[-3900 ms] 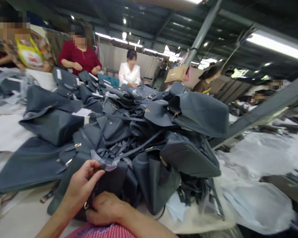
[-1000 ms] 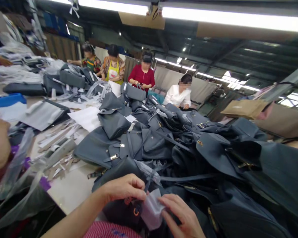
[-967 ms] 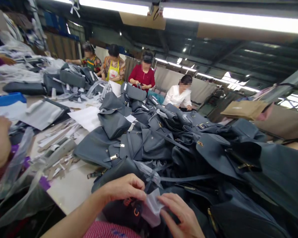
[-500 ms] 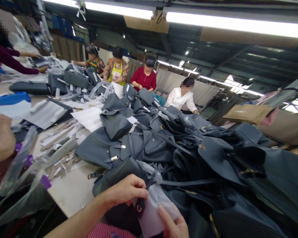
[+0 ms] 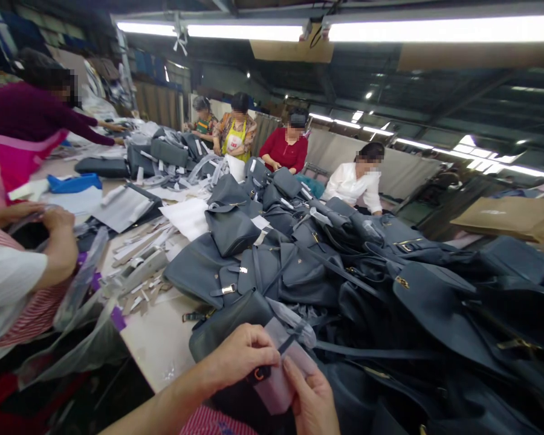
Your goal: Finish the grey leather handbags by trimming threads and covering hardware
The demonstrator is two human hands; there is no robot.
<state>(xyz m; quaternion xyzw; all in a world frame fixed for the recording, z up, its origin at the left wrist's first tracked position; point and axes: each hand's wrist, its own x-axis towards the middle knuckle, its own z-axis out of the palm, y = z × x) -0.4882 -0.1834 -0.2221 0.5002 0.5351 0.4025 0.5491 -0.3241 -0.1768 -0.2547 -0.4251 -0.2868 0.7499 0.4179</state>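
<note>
My left hand (image 5: 238,356) is closed in a pinch on a dark bag strap end with a small orange ring (image 5: 256,374). My right hand (image 5: 310,402) pinches a thin clear plastic wrap (image 5: 278,377) that lies over that strap end. Both hands meet at the bottom centre, over a dark blue-grey handbag (image 5: 226,323) at the near edge of a big heap of like bags (image 5: 390,290). A plastic-wrapped strap (image 5: 294,323) rises just behind my fingers.
A long worktable (image 5: 163,338) holds the bag heap, white sheets (image 5: 188,217) and strip scraps (image 5: 136,272). A co-worker's arm and hands (image 5: 49,241) are close at left. Several other people stand along the far side, one in red (image 5: 285,148).
The camera has swung left and lifted. My hands went from gripping the bag to pinching a plastic wrap over the strap end; my right hand has come up against the left.
</note>
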